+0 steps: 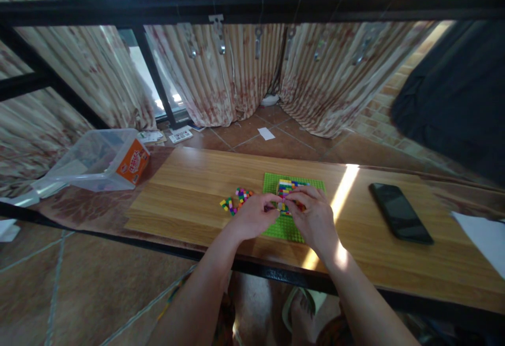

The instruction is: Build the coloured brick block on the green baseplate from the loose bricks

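Note:
A green studded baseplate (290, 230) lies on the wooden board, with a block of multicoloured toy bricks (284, 184) built up on its middle. My left hand (258, 212) reaches over the plate's left edge, thumb and fingers curled near the bricks; what it pinches, if anything, is too small to make out. My right hand (313, 209) covers the right part of the build. Its thumb and index finger close on a small pink brick (283, 199) beside the left fingertips. Just left of the plate is a loose pile of small coloured bricks (231, 205).
A black phone (400, 213) and white paper (481, 238) lie on the right of the wooden board (189, 193). At the left stands a clear plastic bin (98, 159) with an orange label. A black metal bar (252, 4) with hanging clips crosses in front of the curtains.

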`<state>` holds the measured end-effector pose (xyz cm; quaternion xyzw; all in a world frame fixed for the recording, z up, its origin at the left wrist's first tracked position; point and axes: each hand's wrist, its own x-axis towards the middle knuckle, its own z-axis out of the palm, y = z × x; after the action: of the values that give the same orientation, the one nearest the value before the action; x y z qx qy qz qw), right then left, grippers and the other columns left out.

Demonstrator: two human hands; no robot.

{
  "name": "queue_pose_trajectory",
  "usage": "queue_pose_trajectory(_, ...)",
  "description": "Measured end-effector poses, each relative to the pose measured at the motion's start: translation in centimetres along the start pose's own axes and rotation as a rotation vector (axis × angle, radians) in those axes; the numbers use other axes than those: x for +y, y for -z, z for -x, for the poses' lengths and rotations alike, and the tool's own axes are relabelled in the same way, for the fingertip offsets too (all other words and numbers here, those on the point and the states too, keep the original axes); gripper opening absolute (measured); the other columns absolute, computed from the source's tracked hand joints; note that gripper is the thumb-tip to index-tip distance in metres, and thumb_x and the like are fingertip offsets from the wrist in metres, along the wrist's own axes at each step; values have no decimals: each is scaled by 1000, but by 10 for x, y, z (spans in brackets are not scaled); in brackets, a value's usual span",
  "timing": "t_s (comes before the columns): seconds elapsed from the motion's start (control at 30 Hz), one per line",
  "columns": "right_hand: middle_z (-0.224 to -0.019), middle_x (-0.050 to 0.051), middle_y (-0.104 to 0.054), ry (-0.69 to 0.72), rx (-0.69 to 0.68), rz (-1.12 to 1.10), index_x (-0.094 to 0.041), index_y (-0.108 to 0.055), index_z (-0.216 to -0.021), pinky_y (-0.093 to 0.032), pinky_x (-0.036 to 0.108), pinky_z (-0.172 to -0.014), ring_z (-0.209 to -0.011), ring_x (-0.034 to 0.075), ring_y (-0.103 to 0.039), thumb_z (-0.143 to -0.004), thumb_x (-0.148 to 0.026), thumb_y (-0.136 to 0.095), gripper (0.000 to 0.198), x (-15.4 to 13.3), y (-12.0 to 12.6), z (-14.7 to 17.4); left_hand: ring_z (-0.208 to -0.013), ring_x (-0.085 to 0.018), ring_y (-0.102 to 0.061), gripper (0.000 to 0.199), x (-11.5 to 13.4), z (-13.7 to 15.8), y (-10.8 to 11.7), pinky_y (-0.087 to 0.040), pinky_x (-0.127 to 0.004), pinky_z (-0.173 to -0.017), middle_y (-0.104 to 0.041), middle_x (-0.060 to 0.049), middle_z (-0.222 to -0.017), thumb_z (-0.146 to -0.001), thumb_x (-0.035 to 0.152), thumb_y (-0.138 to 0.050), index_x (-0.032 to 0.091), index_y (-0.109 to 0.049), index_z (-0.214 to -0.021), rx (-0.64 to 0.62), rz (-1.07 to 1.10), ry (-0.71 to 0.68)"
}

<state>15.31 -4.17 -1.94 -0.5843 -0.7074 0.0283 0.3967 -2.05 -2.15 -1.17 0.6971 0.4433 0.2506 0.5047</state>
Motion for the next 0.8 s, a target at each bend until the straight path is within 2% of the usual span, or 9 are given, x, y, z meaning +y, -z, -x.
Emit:
queue_pose_trajectory(0.3,-91,7,-69,-90,48,-97,-24,-73,-79,-48,43,-86,-92,24,-63,-84,-29,-59,15,-4,3,-1,-63,-14,-59,40,2,-1,0,-45,-25,-58,-68,-2,-73,-79,19,-57,15,-66,-117,4,-21,-5)
queue_pose_trajectory(0.8,-85,6,-71,-204,63,-59,-24,-72,-69,-45,43,-83,-87,24,-62,-79,-28,-60,17,-8,-7,-5,-74,-18,-65,37,12,0,-1,-50,-29,-70,-73,-6,-83,-78,18,-58,14,-68,-114,61,-79,-14)
